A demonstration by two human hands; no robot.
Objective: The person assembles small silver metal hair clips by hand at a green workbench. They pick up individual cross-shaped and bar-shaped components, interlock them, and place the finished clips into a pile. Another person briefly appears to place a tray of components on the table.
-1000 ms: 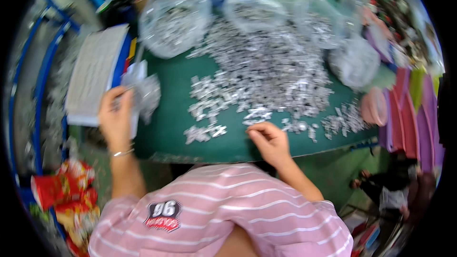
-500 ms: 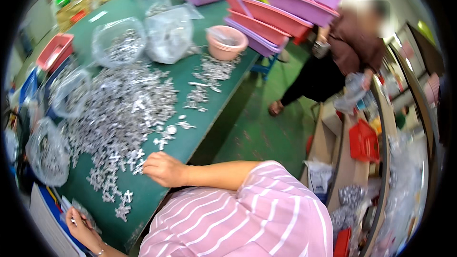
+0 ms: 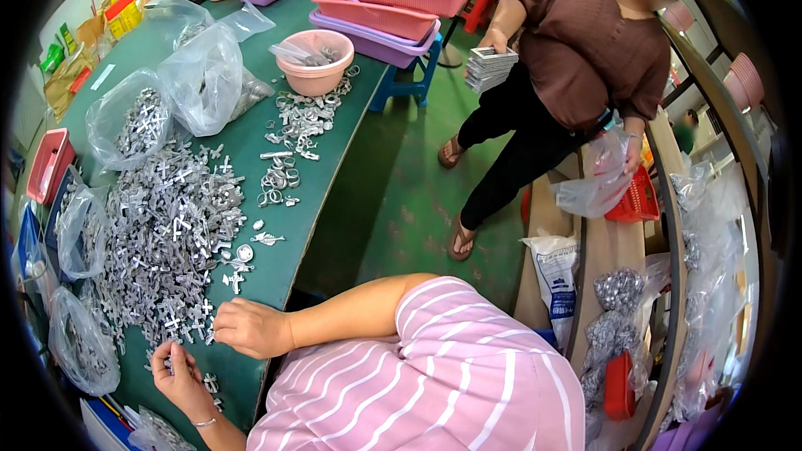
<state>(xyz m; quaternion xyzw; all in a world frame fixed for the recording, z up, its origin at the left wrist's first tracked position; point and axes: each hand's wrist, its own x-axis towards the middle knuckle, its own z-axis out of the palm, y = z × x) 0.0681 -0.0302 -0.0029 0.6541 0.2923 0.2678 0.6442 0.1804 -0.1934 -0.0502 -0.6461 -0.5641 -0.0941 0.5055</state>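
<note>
A heap of small silver metal pieces (image 3: pixel 159 238), many cross-shaped, lies on the green table (image 3: pixel 288 200). At the heap's near edge, my left hand (image 3: pixel 185 386) is raised with thumb and fingers curled toward each other; whatever lies between them is too small to make out. Just right of it, my right hand (image 3: pixel 251 327) has its fingers bent down and drawn together beside the loose crosses. Its fingertips are partly hidden, and I cannot tell what they hold. A few crosses lie under and beside my left wrist.
Clear plastic bags (image 3: pixel 129 121) of metal pieces stand around the heap. A pink bowl (image 3: pixel 313 75) sits beyond ring-like pieces. Stacked pink and purple baskets (image 3: pixel 376 18) rise at the far end. Right of the table, a co-worker (image 3: pixel 576 58) holds a grey stack and a plastic bag.
My left hand has come up from the lower left to the heap's near edge, beside my right hand. The view has shifted, and the co-worker appears nearer, now facing the table.
</note>
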